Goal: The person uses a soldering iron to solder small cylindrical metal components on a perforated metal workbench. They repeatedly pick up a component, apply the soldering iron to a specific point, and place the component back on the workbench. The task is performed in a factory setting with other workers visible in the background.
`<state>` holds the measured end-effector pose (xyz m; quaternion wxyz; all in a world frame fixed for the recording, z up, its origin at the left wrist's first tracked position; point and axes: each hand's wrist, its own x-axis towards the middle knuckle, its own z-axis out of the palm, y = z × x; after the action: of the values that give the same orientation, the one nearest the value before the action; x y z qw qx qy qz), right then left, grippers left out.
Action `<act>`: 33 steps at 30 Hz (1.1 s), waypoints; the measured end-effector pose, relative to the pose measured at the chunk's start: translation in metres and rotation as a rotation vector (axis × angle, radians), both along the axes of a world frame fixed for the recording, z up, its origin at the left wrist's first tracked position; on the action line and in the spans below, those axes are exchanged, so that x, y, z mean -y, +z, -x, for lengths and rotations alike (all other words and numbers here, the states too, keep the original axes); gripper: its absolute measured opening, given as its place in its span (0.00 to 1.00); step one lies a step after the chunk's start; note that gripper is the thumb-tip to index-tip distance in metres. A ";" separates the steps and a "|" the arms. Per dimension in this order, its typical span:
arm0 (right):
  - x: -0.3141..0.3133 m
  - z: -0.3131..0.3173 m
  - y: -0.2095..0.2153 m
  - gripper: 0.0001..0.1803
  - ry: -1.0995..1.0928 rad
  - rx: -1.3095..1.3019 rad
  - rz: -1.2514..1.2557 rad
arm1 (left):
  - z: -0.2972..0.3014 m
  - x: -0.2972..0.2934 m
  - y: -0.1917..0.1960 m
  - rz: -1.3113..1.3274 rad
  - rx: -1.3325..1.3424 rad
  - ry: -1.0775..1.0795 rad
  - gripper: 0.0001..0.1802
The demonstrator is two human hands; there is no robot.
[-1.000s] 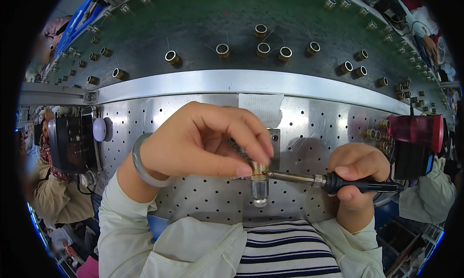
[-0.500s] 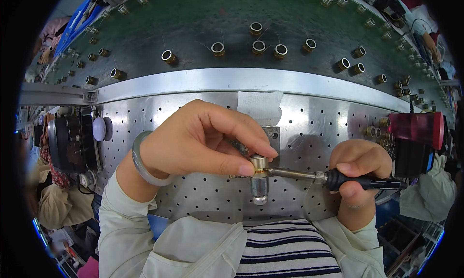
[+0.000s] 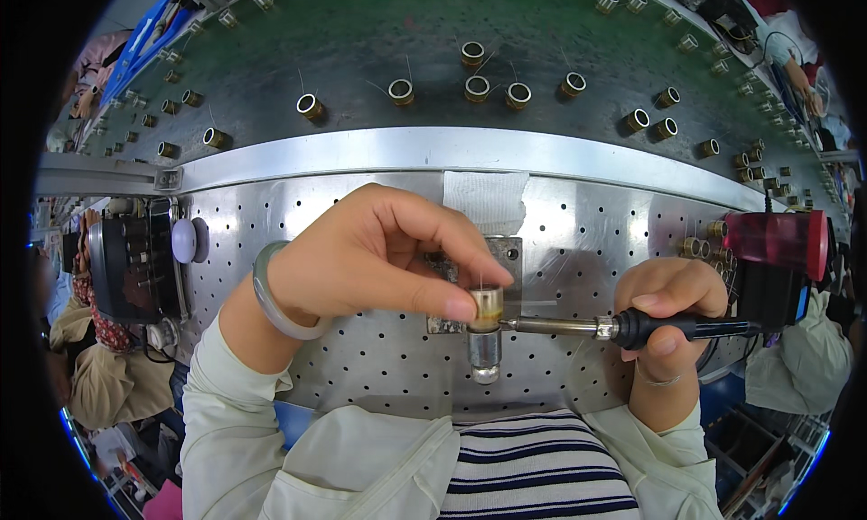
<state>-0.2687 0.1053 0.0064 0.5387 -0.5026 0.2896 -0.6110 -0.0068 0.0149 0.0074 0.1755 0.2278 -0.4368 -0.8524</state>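
Between the thumb and fingers of my left hand is a small silver-and-gold cylindrical coil, at the top of an upright dark metal post with a shiny rounded end. A fine wire seems to rise from the coil beside my fingertip. My right hand is closed round the black handle of a soldering iron, pointing left. Its tip reaches the coil's lower right edge; whether they touch I cannot tell. Behind my left fingers a dark metal block is partly hidden.
A perforated metal worktop lies under my hands, with a white cloth at its back. Beyond the silver rail, a dark green conveyor belt carries several coils. A red-and-black device stands right, a lilac knob left. People sit at both sides.
The coil has lifted slightly and tilted on the post in my left hand. The soldering iron's tip has drawn back a little to the right. Coils on the belt have shifted slightly left.
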 end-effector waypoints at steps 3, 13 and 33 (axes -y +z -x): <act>0.000 -0.001 0.000 0.13 0.008 -0.008 -0.012 | 0.003 -0.004 0.003 0.036 -0.032 0.084 0.17; 0.000 -0.002 -0.001 0.14 0.021 -0.018 0.005 | 0.004 -0.009 0.001 0.169 -0.123 0.151 0.10; 0.004 0.001 0.001 0.15 0.040 -0.131 0.100 | 0.002 -0.008 -0.003 0.194 -0.146 0.146 0.10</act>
<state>-0.2692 0.1012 0.0077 0.5048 -0.5734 0.2831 -0.5798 -0.0085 0.0232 0.0040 0.2894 0.1783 -0.4857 -0.8053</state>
